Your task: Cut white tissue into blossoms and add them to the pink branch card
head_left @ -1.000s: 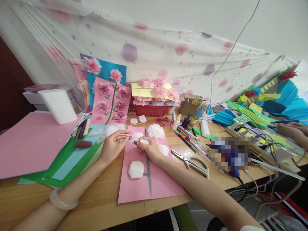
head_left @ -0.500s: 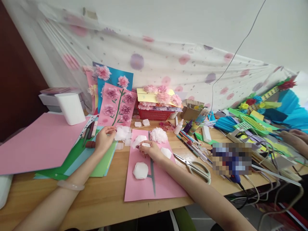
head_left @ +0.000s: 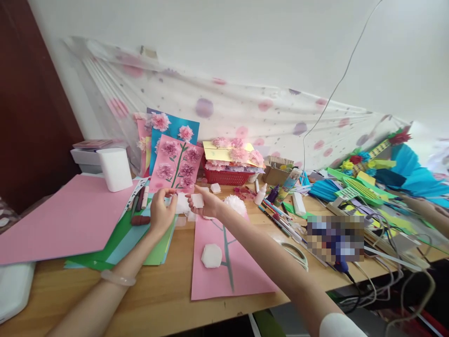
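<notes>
A small, flat white square (head_left: 197, 201) with crisp edges sits in our right hand (head_left: 210, 202), gripped by curled fingers near the far end of a pink sheet (head_left: 245, 281) with a painted stem. Our left hand (head_left: 163, 213) is beside thin white tissue (head_left: 182, 205); we cannot tell whether it pinches any. Our wooden table (head_left: 168, 290) stands against a wall (head_left: 245, 42) draped with flower-printed sheeting (head_left: 231, 103). Our right forearm (head_left: 266, 248) partly hides the scissors (head_left: 296, 255); a red basket (head_left: 228, 177) stands behind.
</notes>
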Demonstrator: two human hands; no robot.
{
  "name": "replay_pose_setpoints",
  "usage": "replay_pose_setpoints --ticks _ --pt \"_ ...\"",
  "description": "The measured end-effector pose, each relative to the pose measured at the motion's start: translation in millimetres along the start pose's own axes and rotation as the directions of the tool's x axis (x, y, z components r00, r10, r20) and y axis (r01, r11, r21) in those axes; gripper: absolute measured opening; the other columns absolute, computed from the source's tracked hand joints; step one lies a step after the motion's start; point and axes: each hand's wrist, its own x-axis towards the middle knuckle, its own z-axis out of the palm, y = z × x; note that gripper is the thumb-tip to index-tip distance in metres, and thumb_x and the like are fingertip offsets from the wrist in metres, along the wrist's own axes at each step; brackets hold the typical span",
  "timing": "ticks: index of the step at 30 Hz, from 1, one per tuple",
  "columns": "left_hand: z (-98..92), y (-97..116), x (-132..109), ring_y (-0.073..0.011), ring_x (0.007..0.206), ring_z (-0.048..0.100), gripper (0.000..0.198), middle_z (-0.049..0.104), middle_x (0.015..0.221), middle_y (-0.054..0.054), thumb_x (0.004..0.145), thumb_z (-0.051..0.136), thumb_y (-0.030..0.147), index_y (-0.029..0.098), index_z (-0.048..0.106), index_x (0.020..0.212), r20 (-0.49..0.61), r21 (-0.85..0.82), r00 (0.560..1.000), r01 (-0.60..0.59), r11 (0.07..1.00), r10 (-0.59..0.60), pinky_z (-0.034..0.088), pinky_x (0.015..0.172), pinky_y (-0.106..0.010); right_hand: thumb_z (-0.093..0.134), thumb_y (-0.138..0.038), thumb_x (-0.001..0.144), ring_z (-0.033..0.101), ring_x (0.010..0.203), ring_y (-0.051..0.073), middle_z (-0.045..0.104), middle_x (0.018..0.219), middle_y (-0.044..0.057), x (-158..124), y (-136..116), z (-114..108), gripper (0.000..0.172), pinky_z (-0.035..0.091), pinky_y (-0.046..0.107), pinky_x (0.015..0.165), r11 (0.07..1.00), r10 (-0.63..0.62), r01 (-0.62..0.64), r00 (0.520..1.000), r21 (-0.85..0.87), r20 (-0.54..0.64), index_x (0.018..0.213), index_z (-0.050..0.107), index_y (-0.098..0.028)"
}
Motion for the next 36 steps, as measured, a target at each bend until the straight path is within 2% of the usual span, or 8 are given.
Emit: replay_pose_setpoints --ticks 4,8,11,17,23,29,33,36 --pt "2.6 24 -12 -0.0200 0.083 0.061 0.011 0.068 0.085 -0.004 0.078 0.057 0.028 0.021 0.063 0.084 0.162 -0.085 0.966 -0.190 0.978 0.202 0.047 0.080 -0.033 0.014 -0.037 0.101 0.058 0.061 0.012 0.058 0.069 0.004 -24 12 -13 0.048 0.049 0.022 0.057 0.989 -0.017 0.008 0.998 0.148 0.058 0.083 0.053 -0.015" --pt "6.8 42 -26 -0.0244 0.092 0.060 0.016 0.072 0.092 -0.006 0.075 0.066 0.030 0.023 0.068 0.090 0.340 -0.117 0.831 -0.427 0.897 0.440 0.042 0.084 -0.039 0.015 -0.040 0.100 0.060 0.067 0.016 0.058 0.071 0.005 -46 28 -23 0.049 0.048 0.024 0.055 0.962 -0.040 0.013 0.995 0.271 0.091 0.085 0.055 -0.016" --pt "10.3 46 -34 -0.0250 0.093 0.061 0.010 0.074 0.093 -0.004 0.078 0.065 0.028 0.025 0.070 0.086 0.397 -0.135 0.790 -0.453 0.881 0.467 0.038 0.086 -0.042 0.025 -0.037 0.099 0.058 0.062 0.015 0.056 0.067 0.002 -59 38 -31 0.041 0.049 0.026 0.059 0.936 -0.065 0.030 0.994 0.351 0.089 0.081 0.056 -0.017" --pt "13.1 55 -43 -0.0228 0.085 0.063 0.009 0.074 0.081 -0.001 0.077 0.063 0.021 0.024 0.062 0.068 0.399 -0.205 0.825 -0.346 0.915 0.401 0.038 0.083 -0.040 0.047 -0.022 0.092 0.063 0.072 0.014 0.059 0.069 0.001 -70 51 -46 0.015 0.051 0.026 0.071 0.911 -0.113 0.072 0.991 0.407 0.077 0.086 0.059 -0.016" --pt "13.1 57 -46 -0.0225 0.087 0.062 0.011 0.073 0.082 -0.001 0.075 0.062 0.017 0.023 0.057 0.068 0.446 -0.227 0.822 -0.280 0.933 0.355 0.039 0.086 -0.040 0.047 -0.031 0.094 0.060 0.066 0.013 0.062 0.073 0.002 -65 59 -56 0.019 0.051 0.029 0.072 0.900 -0.110 0.074 0.992 0.430 0.059 0.090 0.057 -0.015" --pt "11.4 57 -46 -0.0223 0.087 0.061 0.011 0.070 0.084 -0.002 0.077 0.059 0.021 0.023 0.054 0.068 0.467 -0.232 0.851 -0.143 0.962 0.239 0.042 0.085 -0.037 0.054 -0.042 0.089 0.058 0.066 0.012 0.062 0.075 0.001 -68 63 -52 0.027 0.051 0.032 0.077 0.894 -0.139 0.082 0.986 0.440 0.097 0.086 0.057 -0.016" --pt "9.1 59 -43 -0.0220 0.087 0.061 0.011 0.068 0.083 -0.003 0.078 0.060 0.023 0.023 0.053 0.069 0.416 -0.253 0.877 -0.143 0.957 0.241 0.042 0.084 -0.036 0.049 -0.041 0.092 0.059 0.067 0.014 0.061 0.072 0.002 -71 63 -51 0.027 0.052 0.033 0.074 0.886 -0.128 0.089 0.990 0.455 0.055 0.084 0.057 -0.017" --pt "8.2 62 -42 -0.0225 0.089 0.060 0.011 0.067 0.084 -0.004 0.077 0.061 0.022 0.023 0.055 0.068 0.420 -0.256 0.866 -0.174 0.951 0.271 0.042 0.085 -0.037 0.046 -0.043 0.092 0.059 0.067 0.013 0.062 0.074 0.003 -72 63 -51 0.030 0.052 0.031 0.073 0.877 -0.143 0.109 0.989 0.468 0.038 0.084 0.058 -0.017"
